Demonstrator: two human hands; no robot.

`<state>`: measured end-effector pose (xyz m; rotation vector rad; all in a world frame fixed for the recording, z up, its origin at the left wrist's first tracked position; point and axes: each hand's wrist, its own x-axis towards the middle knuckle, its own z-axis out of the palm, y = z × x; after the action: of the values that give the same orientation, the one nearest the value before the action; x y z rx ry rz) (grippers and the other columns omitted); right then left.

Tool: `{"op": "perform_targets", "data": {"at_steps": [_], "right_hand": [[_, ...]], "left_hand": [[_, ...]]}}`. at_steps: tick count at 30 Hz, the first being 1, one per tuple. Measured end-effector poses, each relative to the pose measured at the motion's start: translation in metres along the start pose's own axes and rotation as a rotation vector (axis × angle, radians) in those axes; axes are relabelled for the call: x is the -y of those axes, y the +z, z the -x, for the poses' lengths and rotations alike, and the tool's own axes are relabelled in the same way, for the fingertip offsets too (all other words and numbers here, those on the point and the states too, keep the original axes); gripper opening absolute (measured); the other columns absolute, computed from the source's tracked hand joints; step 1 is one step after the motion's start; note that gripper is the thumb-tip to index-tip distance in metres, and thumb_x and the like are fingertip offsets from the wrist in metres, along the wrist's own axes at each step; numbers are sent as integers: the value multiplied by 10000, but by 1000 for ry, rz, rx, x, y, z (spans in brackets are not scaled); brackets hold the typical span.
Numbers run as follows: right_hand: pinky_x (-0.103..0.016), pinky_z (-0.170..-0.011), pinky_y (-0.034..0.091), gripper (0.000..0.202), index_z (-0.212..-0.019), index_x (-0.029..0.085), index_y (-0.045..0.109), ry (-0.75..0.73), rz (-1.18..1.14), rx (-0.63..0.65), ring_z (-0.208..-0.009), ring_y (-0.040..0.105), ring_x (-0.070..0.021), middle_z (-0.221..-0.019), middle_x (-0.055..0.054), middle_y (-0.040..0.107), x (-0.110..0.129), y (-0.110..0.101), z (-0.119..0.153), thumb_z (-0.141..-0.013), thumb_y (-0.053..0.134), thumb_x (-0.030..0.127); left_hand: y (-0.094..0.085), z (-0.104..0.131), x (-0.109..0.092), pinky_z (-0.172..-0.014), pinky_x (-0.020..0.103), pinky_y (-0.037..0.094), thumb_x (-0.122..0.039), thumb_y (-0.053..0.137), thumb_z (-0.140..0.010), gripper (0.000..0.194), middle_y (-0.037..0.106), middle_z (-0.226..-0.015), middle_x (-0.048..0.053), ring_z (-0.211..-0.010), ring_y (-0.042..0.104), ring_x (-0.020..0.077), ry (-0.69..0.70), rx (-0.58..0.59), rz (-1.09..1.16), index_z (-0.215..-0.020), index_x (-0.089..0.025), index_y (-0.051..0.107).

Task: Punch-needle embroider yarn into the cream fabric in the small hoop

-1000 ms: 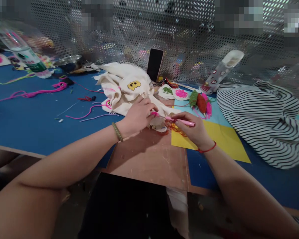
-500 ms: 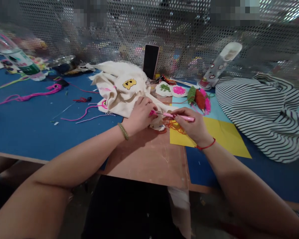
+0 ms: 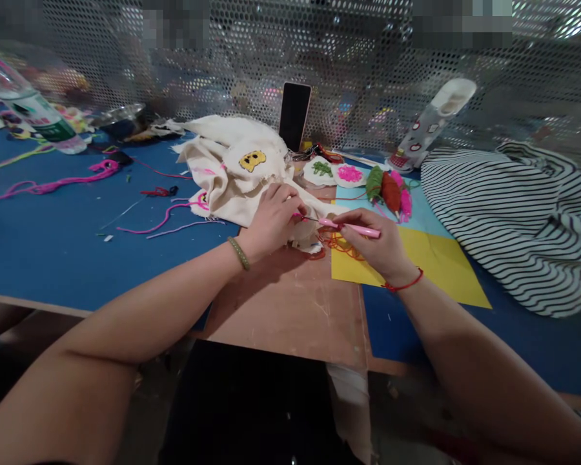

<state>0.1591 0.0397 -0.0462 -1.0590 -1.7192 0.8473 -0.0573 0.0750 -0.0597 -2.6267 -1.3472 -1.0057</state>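
My right hand [image 3: 370, 240] grips a pink-handled crochet hook [image 3: 363, 230], its thin metal shaft pointing left toward my other hand. Between the fingertips of my left hand [image 3: 275, 216] is a small bit of pink yarn [image 3: 297, 216], mostly covered by the fingers; the hook's tip meets it there. Cream cloth [image 3: 237, 206] with a yellow animal face patch [image 3: 252, 161] lies crumpled just behind and under my left hand. Loose orange yarn [image 3: 341, 245] sits below the hook, on a yellow sheet [image 3: 416, 258].
Green, rust and pink yarn bundles [image 3: 391, 192] lie right of two round embroidered patches [image 3: 349, 174]. A phone [image 3: 294, 116] leans against the perforated metal panel. Striped fabric [image 3: 513, 226] covers the right side. At left are a plastic bottle [image 3: 43, 119] and pink yarn strands [image 3: 53, 187].
The pink yarn at my left fingertips shows less now, more hidden by the fingers. My right hand and the hook stay almost in place, and the view has shifted slightly.
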Motion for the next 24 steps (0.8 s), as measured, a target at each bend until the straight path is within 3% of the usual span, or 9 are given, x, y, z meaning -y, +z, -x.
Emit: {"op": "perform_targets", "data": {"at_steps": [18, 24], "right_hand": [[-340, -747, 569, 129, -876, 215, 690, -25, 46, 6, -824, 696, -190, -891, -43, 746, 0, 2, 0, -795, 650, 307], [-349, -758, 539, 166, -919, 226, 701, -129, 192, 6, -818, 682, -190, -913, -44, 746, 7, 3, 5, -831, 663, 362]], "left_hand": [[-6, 2, -5, -925, 440, 415, -156, 478, -917, 170, 552, -1069, 93, -1042, 455, 256, 44, 35, -69, -899, -191, 643], [-9, 4, -8, -947, 448, 400, -209, 532, -910, 121, 556, -1071, 92, -1049, 448, 260, 84, 46, -47, -949, -205, 646]]}}
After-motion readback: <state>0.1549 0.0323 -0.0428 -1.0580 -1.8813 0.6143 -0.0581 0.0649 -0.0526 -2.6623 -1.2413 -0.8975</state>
